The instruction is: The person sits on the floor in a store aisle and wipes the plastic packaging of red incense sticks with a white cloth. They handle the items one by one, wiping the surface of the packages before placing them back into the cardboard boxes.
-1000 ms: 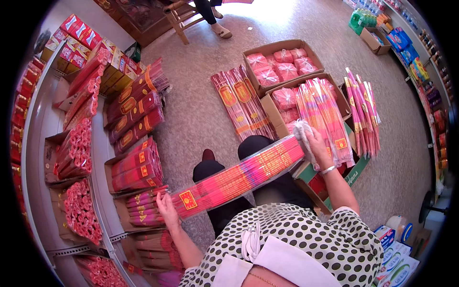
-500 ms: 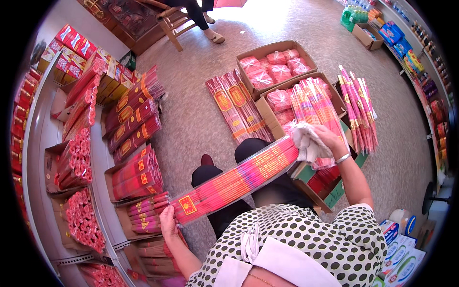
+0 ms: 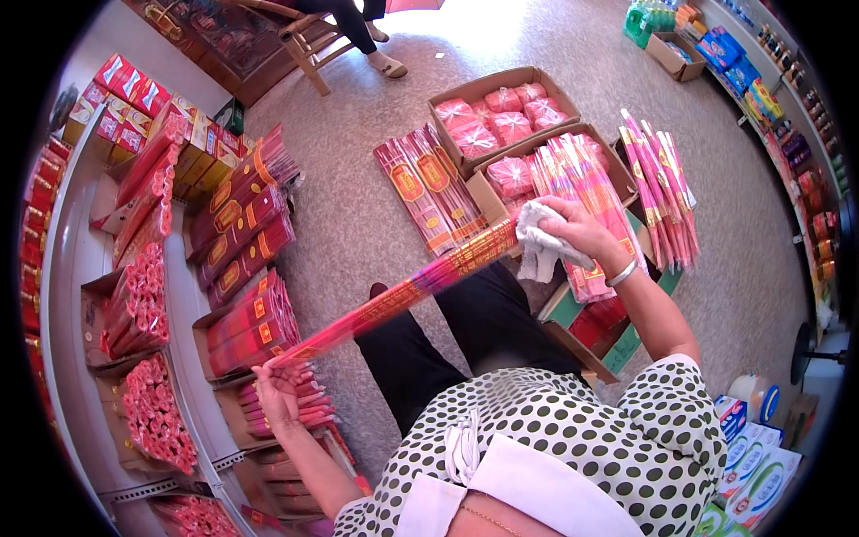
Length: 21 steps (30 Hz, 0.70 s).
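Note:
A long flat pack of red and pink incense sticks [image 3: 403,295] stretches between my hands, turned edge-on. My left hand [image 3: 277,389] grips its lower left end near the shelf. My right hand [image 3: 582,234] holds a white cloth [image 3: 541,246] pressed against the pack's upper right end. I am crouched, my black trousers [image 3: 465,331] under the pack.
Shelves [image 3: 85,268] at left carry stacked red incense packs and boxes. On the floor ahead lie cardboard boxes [image 3: 501,85] of pink bags and bundles of long incense packs [image 3: 658,192]. A seated person's feet [image 3: 385,63] and a wooden chair are at the back. Boxed goods [image 3: 752,447] stand at lower right.
The incense pack has rolled from flat-faced to edge-on. My left hand has dropped toward the shelf, and my right hand with the cloth has moved to the pack's upper end.

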### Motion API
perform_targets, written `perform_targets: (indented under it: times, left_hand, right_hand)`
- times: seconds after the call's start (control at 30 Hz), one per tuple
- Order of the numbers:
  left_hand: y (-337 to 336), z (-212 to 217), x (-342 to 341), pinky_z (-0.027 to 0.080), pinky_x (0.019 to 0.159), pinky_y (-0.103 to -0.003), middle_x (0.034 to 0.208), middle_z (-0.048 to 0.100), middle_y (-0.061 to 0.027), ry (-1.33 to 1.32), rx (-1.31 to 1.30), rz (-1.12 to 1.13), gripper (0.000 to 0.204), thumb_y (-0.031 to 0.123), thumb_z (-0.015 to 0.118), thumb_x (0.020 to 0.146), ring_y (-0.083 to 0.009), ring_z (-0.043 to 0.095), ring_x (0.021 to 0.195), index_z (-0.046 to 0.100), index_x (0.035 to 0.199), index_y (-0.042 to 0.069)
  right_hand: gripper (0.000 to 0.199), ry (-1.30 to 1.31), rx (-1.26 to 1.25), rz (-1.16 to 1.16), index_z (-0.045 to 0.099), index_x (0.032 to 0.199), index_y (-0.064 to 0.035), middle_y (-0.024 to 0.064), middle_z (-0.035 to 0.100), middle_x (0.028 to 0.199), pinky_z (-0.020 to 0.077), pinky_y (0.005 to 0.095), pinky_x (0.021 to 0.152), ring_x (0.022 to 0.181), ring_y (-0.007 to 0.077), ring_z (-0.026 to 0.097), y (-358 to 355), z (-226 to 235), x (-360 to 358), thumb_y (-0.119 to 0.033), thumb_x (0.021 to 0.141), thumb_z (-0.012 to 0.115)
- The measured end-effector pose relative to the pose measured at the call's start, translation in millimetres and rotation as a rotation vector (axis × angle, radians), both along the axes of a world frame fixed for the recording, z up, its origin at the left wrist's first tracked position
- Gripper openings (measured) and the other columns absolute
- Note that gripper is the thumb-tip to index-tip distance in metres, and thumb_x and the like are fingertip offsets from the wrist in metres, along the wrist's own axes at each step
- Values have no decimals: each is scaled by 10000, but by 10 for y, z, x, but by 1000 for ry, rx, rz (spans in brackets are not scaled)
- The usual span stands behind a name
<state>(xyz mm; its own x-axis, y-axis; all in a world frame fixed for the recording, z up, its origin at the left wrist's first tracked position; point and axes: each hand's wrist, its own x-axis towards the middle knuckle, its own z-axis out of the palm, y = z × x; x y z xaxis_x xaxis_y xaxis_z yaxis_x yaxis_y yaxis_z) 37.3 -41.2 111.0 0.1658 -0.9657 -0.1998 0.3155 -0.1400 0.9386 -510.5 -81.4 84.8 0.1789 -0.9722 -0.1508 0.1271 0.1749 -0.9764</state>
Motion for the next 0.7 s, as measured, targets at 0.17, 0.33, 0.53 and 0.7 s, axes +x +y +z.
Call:
perform_targets:
  times: [0.17,0.33,0.53,0.7]
  left_hand:
    - [268,-383,16,488,766,-333,944,612,-154,63,10,-14,523,440,304,941,-211,589,845,573,894,-5]
    - [592,-742,-188,461,814,-326,998,581,-123,-151,-120,109,197,139,446,917,-174,548,940,537,1013,-6]
    - [603,-608,-224,436,665,-197,1015,506,-39,-233,-105,163,464,98,517,883,-80,482,769,298,1291,76]
    - [324,-702,-31,466,654,-228,990,553,-61,-144,160,97,421,236,569,875,-101,539,741,390,1210,55]
  right_hand:
    - [467,382,-104,129,492,1212,-23,55,579,1036,434,268,829,941,112,531,365,-43,-119,-81,752,553]
    - [485,789,-42,313,505,1179,13,219,594,1024,438,325,872,966,268,588,813,-155,-274,-151,725,551]
    - [326,836,-80,43,580,1007,14,148,617,826,485,343,710,754,234,607,581,185,-335,-165,740,526]
    - [325,746,-661,57,565,1021,-17,150,596,852,477,375,700,784,277,598,97,82,786,-186,745,596]
